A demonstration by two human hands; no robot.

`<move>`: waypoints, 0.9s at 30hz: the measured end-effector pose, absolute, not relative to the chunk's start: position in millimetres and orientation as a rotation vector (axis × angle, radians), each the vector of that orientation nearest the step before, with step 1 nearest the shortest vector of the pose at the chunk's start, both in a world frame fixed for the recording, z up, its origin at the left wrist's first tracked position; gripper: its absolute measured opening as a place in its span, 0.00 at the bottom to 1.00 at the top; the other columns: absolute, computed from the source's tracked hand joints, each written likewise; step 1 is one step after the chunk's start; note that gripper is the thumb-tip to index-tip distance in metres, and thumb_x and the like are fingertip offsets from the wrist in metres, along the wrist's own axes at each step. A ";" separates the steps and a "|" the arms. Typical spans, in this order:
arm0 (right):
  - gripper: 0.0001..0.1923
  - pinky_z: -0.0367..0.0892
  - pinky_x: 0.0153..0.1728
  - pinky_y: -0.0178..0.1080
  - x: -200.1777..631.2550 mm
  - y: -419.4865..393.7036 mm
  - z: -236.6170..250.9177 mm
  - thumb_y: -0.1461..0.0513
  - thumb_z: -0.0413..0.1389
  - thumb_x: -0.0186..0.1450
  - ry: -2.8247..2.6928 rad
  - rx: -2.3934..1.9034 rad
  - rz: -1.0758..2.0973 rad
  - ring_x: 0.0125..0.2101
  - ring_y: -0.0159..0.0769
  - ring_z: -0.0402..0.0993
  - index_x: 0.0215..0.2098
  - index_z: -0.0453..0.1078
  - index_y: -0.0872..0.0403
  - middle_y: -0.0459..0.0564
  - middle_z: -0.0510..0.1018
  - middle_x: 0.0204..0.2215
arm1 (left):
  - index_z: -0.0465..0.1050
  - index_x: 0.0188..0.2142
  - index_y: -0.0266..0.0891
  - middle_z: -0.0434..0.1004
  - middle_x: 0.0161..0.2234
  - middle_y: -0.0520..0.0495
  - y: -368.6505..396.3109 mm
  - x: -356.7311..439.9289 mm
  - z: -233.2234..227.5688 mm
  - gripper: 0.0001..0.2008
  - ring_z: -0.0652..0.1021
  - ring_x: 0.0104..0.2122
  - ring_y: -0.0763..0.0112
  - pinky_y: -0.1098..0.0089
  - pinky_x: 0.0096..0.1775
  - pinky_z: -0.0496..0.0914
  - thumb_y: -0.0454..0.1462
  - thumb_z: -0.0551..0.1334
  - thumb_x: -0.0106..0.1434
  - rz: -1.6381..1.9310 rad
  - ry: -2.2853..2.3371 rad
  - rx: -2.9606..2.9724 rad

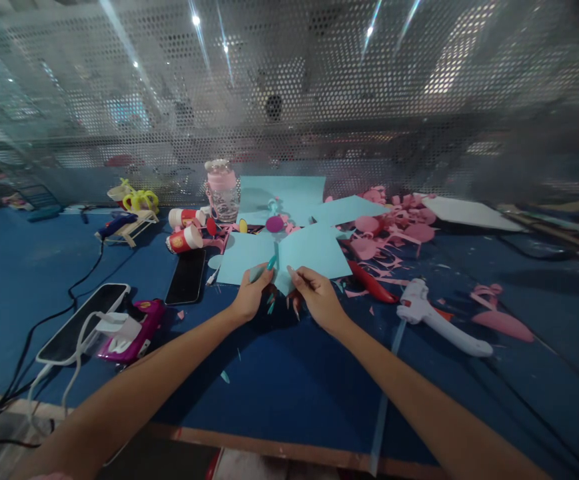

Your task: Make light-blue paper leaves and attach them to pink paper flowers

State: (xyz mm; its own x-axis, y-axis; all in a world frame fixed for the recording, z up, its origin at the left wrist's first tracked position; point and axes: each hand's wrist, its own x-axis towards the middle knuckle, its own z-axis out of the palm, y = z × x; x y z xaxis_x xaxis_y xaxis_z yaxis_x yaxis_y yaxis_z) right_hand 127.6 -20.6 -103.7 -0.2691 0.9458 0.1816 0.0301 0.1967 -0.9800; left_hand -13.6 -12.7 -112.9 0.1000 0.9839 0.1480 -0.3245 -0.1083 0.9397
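Note:
A light blue paper sheet [314, 250] lies folded or creased on the blue table [279, 380], and both hands grip its near edge. My left hand [249, 297] pinches the left part of that edge. My right hand [316, 297] pinches the right part, a little apart from the left. More light blue paper [289, 190] lies just behind, with a purple round piece [274, 223] on it.
Pink paper scraps [394, 227] pile at the back right. A white glue gun [434, 317] and a red tool [372, 280] lie right of my hands. A black phone [186, 277], two red-white tubes [184, 239], a pink-lidded jar [222, 190] and a tablet [82, 323] sit left. Perforated metal wall behind.

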 end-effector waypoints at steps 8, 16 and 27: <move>0.18 0.60 0.13 0.33 126.7 -23.2 -98.5 0.47 0.52 0.57 -1.499 -0.943 1.271 0.12 0.28 0.62 0.23 0.61 0.52 0.40 0.64 0.14 | 0.61 0.23 0.36 0.59 0.14 0.58 -9.9 -12.5 -118.1 0.19 0.63 0.12 0.81 0.77 0.14 0.60 0.50 0.60 0.52 1.270 0.686 1.072; 0.16 0.60 0.14 0.32 128.7 -21.9 -101.5 0.50 0.53 0.57 -1.485 -0.893 1.245 0.12 0.27 0.62 0.22 0.63 0.53 0.39 0.64 0.13 | 0.62 0.22 0.35 0.58 0.14 0.58 -11.0 -10.9 -119.3 0.22 0.61 0.12 0.82 0.78 0.15 0.56 0.53 0.63 0.47 1.100 0.690 1.122; 0.16 0.57 0.17 0.32 126.5 -22.9 -105.4 0.50 0.53 0.57 -1.549 -0.962 0.896 0.15 0.27 0.60 0.23 0.59 0.52 0.39 0.62 0.15 | 0.68 0.25 0.34 0.62 0.35 0.50 -18.5 -2.3 -114.3 0.14 0.68 0.25 0.79 0.75 0.25 0.68 0.45 0.61 0.54 1.219 0.651 1.258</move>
